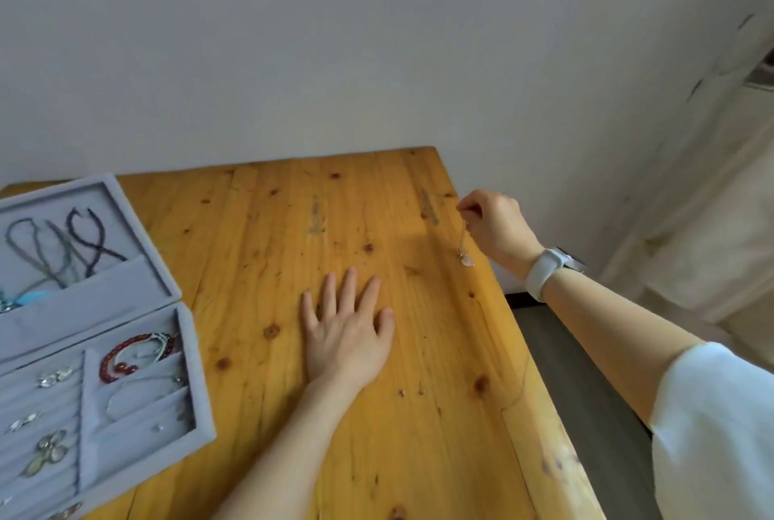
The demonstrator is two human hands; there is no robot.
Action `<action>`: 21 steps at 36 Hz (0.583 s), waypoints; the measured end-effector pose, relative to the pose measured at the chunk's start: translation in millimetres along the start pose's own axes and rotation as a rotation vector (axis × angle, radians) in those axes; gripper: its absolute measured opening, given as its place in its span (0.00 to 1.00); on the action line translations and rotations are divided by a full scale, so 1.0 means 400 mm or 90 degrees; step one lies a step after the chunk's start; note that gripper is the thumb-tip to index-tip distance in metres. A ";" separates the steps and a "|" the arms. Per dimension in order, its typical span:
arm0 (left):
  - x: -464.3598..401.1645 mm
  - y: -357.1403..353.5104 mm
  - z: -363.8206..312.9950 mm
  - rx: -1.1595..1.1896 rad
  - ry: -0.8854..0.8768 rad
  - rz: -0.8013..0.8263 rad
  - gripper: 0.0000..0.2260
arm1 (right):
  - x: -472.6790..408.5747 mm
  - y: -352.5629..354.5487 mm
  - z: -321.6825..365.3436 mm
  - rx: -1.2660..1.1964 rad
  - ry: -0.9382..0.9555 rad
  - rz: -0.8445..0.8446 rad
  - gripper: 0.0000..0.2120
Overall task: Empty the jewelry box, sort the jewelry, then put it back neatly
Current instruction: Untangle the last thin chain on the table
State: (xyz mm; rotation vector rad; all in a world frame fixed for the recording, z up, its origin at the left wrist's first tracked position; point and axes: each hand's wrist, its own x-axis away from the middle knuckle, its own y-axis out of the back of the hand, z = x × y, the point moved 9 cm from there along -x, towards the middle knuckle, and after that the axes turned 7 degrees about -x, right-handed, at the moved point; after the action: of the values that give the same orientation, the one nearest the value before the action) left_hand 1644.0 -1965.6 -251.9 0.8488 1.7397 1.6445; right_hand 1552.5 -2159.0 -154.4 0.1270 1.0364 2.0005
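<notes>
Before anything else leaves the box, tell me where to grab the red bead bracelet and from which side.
Pinch the red bead bracelet at its bare left arc, coming straight down from above: it lies flat in the jewelry box, and pale cords cross its right end.

left hand (345, 329): flat, fingers spread, palm down | right hand (494, 228): raised, fingertips pinched

sleeve (712, 427): white, short | watch (544, 272): pale band, right wrist
</notes>
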 end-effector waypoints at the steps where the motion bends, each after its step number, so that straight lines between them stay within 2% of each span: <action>1: 0.001 0.000 0.000 0.001 0.001 -0.003 0.24 | 0.000 -0.007 -0.008 0.001 -0.004 -0.002 0.10; 6: 0.001 0.004 0.003 0.004 0.006 -0.012 0.24 | 0.003 -0.035 -0.055 0.025 -0.032 -0.007 0.09; 11: 0.002 0.007 0.001 0.008 0.000 -0.021 0.24 | 0.040 -0.078 -0.095 0.077 -0.046 0.050 0.09; 17: 0.011 0.015 0.003 0.039 -0.009 -0.047 0.23 | 0.136 -0.058 -0.029 0.009 0.054 0.045 0.09; 21: 0.022 0.032 0.017 0.120 -0.014 -0.094 0.20 | 0.294 -0.081 0.037 -0.049 0.123 0.153 0.08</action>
State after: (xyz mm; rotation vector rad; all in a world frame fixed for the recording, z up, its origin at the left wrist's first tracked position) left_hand 1644.4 -1954.2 -239.3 0.7980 1.9151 1.3875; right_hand 1506.1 -2054.6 -200.0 0.0178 1.1056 2.3043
